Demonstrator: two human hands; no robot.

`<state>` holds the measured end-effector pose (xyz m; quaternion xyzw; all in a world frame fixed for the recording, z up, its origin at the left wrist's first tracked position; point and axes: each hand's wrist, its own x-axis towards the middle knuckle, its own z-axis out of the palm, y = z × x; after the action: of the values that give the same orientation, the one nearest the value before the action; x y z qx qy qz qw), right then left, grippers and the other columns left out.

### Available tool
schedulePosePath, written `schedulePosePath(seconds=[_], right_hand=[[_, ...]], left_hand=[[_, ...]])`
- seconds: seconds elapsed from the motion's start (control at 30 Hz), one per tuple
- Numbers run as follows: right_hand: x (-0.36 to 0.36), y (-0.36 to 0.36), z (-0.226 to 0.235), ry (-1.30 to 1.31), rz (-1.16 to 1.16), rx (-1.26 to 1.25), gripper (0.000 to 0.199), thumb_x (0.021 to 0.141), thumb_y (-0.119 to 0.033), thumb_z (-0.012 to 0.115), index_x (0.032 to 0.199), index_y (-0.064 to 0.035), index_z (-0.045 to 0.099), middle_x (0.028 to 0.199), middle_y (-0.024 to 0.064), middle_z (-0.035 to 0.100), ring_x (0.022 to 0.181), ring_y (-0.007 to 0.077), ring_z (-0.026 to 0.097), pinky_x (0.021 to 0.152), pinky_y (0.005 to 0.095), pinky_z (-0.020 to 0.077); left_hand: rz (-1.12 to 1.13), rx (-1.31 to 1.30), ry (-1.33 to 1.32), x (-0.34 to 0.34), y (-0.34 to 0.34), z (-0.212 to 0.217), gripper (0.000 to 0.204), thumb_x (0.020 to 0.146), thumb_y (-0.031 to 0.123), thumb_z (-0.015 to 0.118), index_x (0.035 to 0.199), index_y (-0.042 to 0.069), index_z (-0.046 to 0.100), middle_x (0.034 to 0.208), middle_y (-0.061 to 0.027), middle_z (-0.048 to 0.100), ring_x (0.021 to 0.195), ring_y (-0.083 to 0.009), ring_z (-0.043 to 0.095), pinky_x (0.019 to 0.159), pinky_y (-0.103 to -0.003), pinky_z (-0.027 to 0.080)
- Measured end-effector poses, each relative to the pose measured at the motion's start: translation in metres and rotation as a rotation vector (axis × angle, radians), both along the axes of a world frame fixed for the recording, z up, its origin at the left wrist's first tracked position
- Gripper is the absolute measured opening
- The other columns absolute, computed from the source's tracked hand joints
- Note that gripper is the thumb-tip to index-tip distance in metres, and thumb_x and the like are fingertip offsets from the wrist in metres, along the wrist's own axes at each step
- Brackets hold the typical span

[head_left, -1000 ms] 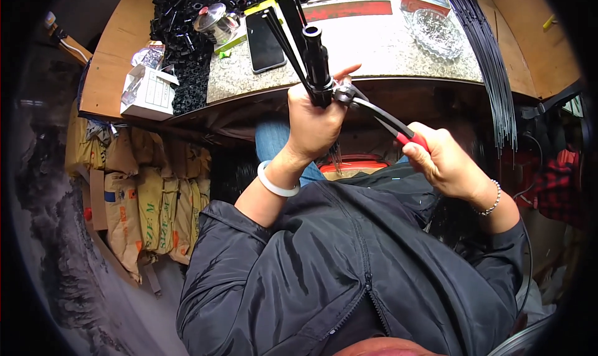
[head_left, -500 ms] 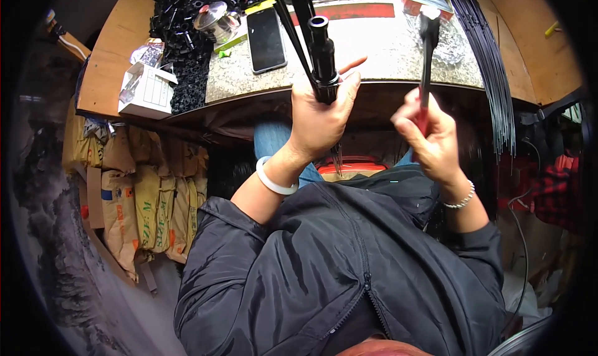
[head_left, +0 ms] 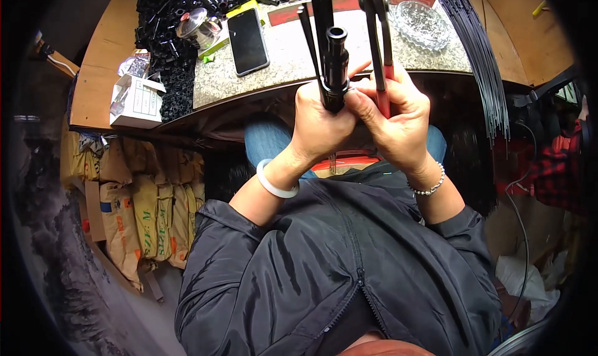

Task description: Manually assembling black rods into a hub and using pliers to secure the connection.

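My left hand [head_left: 316, 125], in front of the table edge, is closed round a black stepped tube [head_left: 336, 69] with a round open end on top. Several slender black pieces [head_left: 322, 16] stand up from the same grip, just behind the tube; their lower ends are hidden. My right hand [head_left: 402, 122] is closed on red-handled pliers [head_left: 375, 51], dark jaws pointing away from me and partly cut off by the upper edge. The right thumb and fingertips meet the left hand at the tube's lower side. Whether they pinch a small piece there is hidden.
Black fittings [head_left: 180, 10] heap up at the table's far left, beside a phone [head_left: 248, 42], a lidded clear jar [head_left: 198, 29] and a white box [head_left: 138, 100]. A glass dish [head_left: 423, 26] and a bundle of thin black rods [head_left: 478, 57] lie right. Sacks [head_left: 146, 213] stand below left.
My right hand has moved left with the pliers and now meets my left hand at the tube. The left hand keeps its hold, and the view has shifted slightly.
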<state>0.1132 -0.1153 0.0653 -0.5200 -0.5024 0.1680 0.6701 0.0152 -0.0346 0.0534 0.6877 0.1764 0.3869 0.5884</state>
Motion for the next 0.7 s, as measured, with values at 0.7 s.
schedulePosePath(seconds=[0.7], right_hand=[[0.024, -0.035, 0.021, -0.493, -0.125, -0.165, 0.018, 0.073, -0.004, 0.074, 0.089, 0.0010, 0.067, 0.087, 0.0061, 0.053, 0.073, 0.0133, 0.054, 0.065, 0.0242, 0.0443]], left_hand=[[0.201, -0.113, -0.043, -0.012, 0.008, 0.017, 0.018, 0.091, 0.010, 0.057, 0.098, -0.002, 0.067, 0.057, 0.0099, 0.039, 0.054, -0.0009, 0.035, 0.048, -0.020, 0.027]])
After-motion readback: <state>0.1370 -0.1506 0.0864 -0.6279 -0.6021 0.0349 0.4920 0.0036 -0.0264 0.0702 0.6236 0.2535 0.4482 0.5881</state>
